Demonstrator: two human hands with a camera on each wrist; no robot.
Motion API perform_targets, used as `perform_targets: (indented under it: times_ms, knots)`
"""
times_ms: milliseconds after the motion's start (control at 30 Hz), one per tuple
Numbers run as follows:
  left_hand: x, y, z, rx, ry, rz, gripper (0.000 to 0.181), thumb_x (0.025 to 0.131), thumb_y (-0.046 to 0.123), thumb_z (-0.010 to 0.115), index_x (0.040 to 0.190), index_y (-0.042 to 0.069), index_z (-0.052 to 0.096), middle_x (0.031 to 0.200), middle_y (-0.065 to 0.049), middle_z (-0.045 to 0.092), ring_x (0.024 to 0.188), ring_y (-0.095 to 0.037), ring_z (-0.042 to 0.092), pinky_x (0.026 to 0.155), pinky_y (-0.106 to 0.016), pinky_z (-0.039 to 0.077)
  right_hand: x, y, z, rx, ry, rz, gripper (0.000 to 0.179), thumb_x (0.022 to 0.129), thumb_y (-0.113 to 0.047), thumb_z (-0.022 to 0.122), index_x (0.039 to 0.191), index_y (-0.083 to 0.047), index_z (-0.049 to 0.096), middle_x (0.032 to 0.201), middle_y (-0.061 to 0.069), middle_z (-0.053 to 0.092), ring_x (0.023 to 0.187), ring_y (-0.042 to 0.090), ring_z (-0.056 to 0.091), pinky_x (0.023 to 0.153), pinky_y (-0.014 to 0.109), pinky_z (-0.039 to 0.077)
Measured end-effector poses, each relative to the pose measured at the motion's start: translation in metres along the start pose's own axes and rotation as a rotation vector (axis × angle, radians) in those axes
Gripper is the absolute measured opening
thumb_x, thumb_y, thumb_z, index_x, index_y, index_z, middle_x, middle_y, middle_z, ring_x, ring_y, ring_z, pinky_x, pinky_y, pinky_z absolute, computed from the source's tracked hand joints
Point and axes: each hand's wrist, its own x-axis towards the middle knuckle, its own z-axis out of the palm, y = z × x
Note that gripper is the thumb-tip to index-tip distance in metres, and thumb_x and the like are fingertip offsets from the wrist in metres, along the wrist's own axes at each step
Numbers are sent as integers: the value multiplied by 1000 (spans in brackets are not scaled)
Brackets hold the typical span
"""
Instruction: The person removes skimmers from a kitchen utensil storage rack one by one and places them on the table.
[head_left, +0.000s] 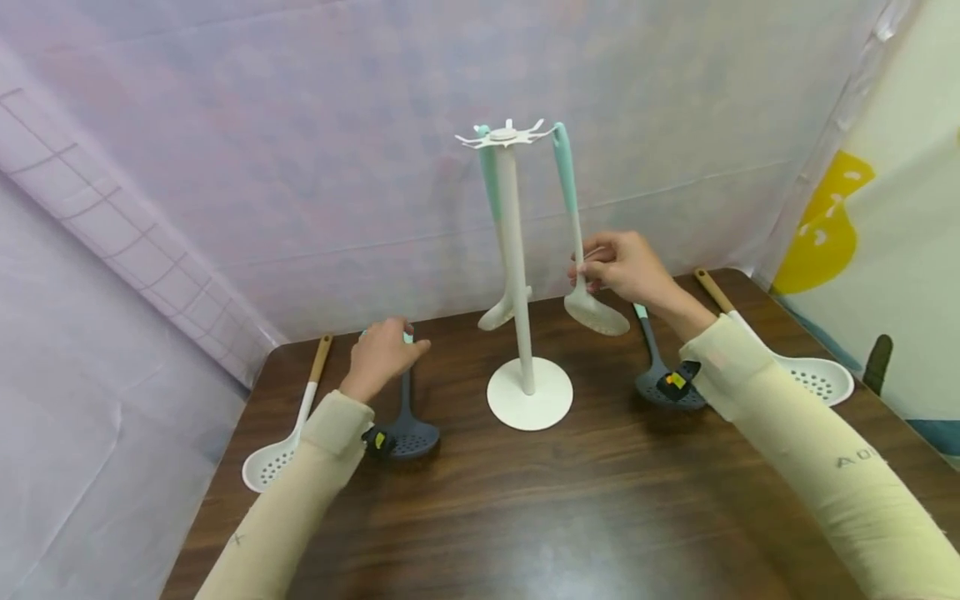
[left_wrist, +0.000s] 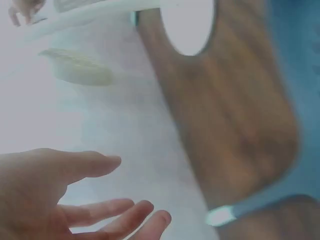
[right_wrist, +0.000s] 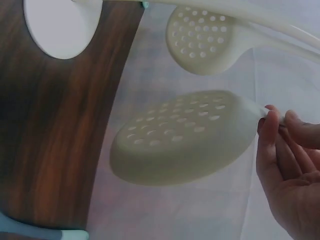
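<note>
A white utensil stand [head_left: 517, 275] with a round base and a hooked top stands upright near the table's back edge. From its right side hangs a cream skimmer [right_wrist: 180, 135] with a mint handle, which my right hand [head_left: 626, 262] pinches by the shaft just above the perforated head. Another mint-handled skimmer [right_wrist: 200, 40] hangs on the left side, partly behind the pole. My left hand [head_left: 381, 354] holds nothing, its fingers loosely bent. In the head view it hovers over the handle end of a dark grey skimmer [head_left: 408, 435] lying on the table.
White skimmers with wooden handles lie at the table's left [head_left: 272, 464] and right [head_left: 817, 377] sides. A second grey skimmer [head_left: 654, 367] lies under my right forearm, partly hidden. Pale sheeting [head_left: 337, 167] rises behind the dark wooden table [head_left: 480, 517].
</note>
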Motion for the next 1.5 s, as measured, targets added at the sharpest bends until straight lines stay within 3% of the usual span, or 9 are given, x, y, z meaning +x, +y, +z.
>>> perform_targets:
  times_ms: [133,300,500,567,733,900,1067,1267,1500]
  knots:
    - [7,24,-16,-28,37,52,54,100,46,63,137,8,62,118,-16,73,88,-31,70,67,-44,55,-11,8,2,-27,10,30,20,95,-3,72,109,11,66,99,25,78,70,13,75,67,33,64]
    - [18,57,-32,-152,79,241,48,104,43,54,140,10,61,121,-13,74,101,-30,72,82,-47,58,-21,23,7,-78,33,92,21,92,-8,78,101,7,66,92,20,79,65,15,75,65,34,64]
    - [22,86,-40,-376,-45,425,60,111,44,41,160,10,32,149,-20,56,133,-38,58,109,-54,48,-34,43,18,-163,-2,230,25,91,-16,79,101,3,66,90,17,79,68,22,76,69,41,64]
    - [21,92,-40,-429,-83,441,61,111,43,41,162,12,28,153,-19,52,137,-38,55,111,-54,46,-37,50,22,-180,-35,271,25,91,-16,79,101,3,65,89,16,78,68,22,76,69,42,64]
    - [24,99,-33,-501,-106,481,50,112,33,44,155,8,41,155,-16,51,140,-37,53,111,-51,48,-41,65,32,-227,-123,343,23,91,-13,79,99,4,65,83,14,74,62,18,75,67,39,64]
    - [28,99,-23,-676,-150,512,49,112,23,43,157,7,35,154,-19,50,140,-37,52,108,-54,51,-41,77,39,-286,-164,381,21,89,-11,79,94,4,66,77,12,71,56,14,72,62,33,63]
    - [28,98,-15,-784,-142,517,45,112,18,42,155,7,39,152,-19,53,138,-37,55,108,-54,50,-40,88,43,-354,-195,399,17,89,-12,79,85,1,70,68,8,71,54,11,68,57,27,60]
    - [29,101,-11,-799,-93,526,38,110,10,44,147,1,48,146,-21,59,129,-36,62,100,-50,57,-36,98,47,-413,-197,401,17,89,-12,79,78,-1,72,61,7,69,52,14,69,54,24,56]
    - [26,100,-8,-689,-41,520,34,108,10,50,141,0,54,140,-20,61,125,-38,65,101,-50,55,-38,103,50,-436,-215,423,24,92,-13,77,71,-3,72,59,7,69,54,16,69,56,27,56]
